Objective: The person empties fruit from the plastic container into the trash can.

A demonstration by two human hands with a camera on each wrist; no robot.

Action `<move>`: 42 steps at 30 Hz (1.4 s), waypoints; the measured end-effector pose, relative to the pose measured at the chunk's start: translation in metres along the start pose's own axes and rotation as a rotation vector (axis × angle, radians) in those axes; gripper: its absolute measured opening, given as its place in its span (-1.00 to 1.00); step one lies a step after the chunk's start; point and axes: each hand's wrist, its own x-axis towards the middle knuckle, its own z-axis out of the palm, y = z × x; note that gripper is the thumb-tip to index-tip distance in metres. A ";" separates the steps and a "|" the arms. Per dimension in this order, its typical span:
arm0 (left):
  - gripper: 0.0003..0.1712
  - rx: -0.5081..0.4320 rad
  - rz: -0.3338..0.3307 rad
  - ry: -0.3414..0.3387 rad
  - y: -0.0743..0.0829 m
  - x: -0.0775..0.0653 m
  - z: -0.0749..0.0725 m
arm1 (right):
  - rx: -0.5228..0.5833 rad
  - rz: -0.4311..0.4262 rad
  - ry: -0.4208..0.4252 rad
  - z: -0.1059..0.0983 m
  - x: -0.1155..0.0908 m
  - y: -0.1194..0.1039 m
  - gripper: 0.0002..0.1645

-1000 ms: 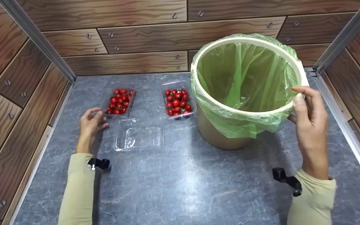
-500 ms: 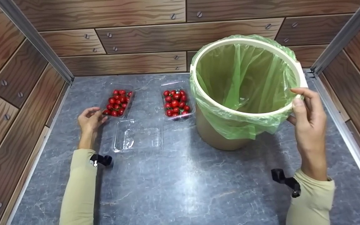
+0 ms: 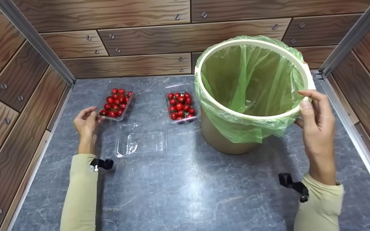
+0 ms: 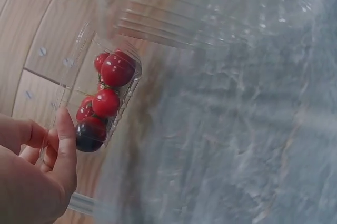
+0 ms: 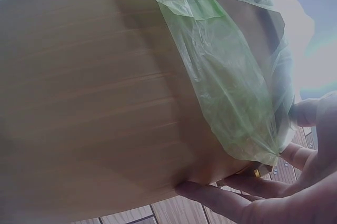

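Observation:
At the left in the head view, my left hand (image 3: 86,123) pinches the near left edge of a clear plastic punnet (image 3: 129,102) of cherry tomatoes (image 3: 115,102). In the left wrist view the thumb and fingers close on the punnet's rim (image 4: 59,95), and the punnet looks tilted. My right hand (image 3: 319,128) grips the rim of a beige trash can (image 3: 215,136), thumb on top and other fingers outside. A green bag (image 3: 249,130) lines the can and folds over its rim. In the right wrist view, fingertips (image 5: 192,188) reach the can's outer wall (image 5: 95,103).
A second punnet (image 3: 178,86) of cherry tomatoes stands just left of the can. In front of the two punnets lies an open clear plastic container (image 3: 142,141). Wood-patterned walls (image 3: 146,41) enclose the grey marbled tabletop (image 3: 159,192) at back and sides.
My left hand has taken hold of the left punnet, which has shifted slightly left and away from me. The right hand keeps its grip on the trash can's rim.

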 end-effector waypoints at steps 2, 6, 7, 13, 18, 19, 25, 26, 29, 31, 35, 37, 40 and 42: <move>-0.73 0.012 0.019 -0.007 0.005 -0.001 0.000 | -0.001 -0.001 0.000 0.001 0.000 -0.001 -0.64; -0.74 0.018 0.053 -0.008 0.015 -0.004 0.001 | -0.005 0.002 0.002 0.001 0.000 -0.001 -0.64; -0.73 0.005 0.056 -0.006 0.017 -0.006 0.001 | -0.006 0.002 0.001 0.001 0.000 -0.001 -0.64; -0.71 -0.071 0.136 0.013 0.030 -0.016 0.006 | -0.007 0.000 -0.004 0.001 0.000 0.000 -0.64; -0.72 -0.074 0.201 0.009 0.039 -0.026 0.012 | 0.011 -0.001 -0.002 0.001 0.000 0.000 -0.64; -0.72 -0.075 0.209 0.005 0.041 -0.028 0.014 | 0.018 0.000 -0.002 0.001 0.000 0.000 -0.64; -0.72 -0.095 0.231 -0.025 0.051 -0.041 0.023 | 0.026 0.005 0.008 0.002 0.000 0.000 -0.64; -0.72 -0.098 0.236 -0.029 0.052 -0.043 0.024 | 0.027 0.004 0.009 0.002 0.000 0.000 -0.64; -0.73 -0.106 0.258 -0.058 0.058 -0.050 0.031 | 0.032 0.002 0.010 0.001 0.000 0.001 -0.64; -0.72 -0.115 0.277 -0.085 0.062 -0.055 0.036 | 0.033 0.002 0.012 0.000 0.000 0.002 -0.64; -0.69 -0.144 0.297 -0.126 0.070 -0.065 0.043 | 0.025 0.006 0.015 0.000 0.000 0.002 -0.64; -0.68 -0.163 0.299 -0.140 0.073 -0.070 0.046 | 0.026 0.007 0.013 0.000 0.000 0.002 -0.64; -0.68 -0.161 0.306 -0.158 0.078 -0.077 0.050 | 0.024 0.005 0.009 0.001 0.000 0.002 -0.64; -0.69 -0.161 0.307 -0.170 0.080 -0.082 0.052 | 0.023 0.006 0.005 0.001 0.000 0.001 -0.64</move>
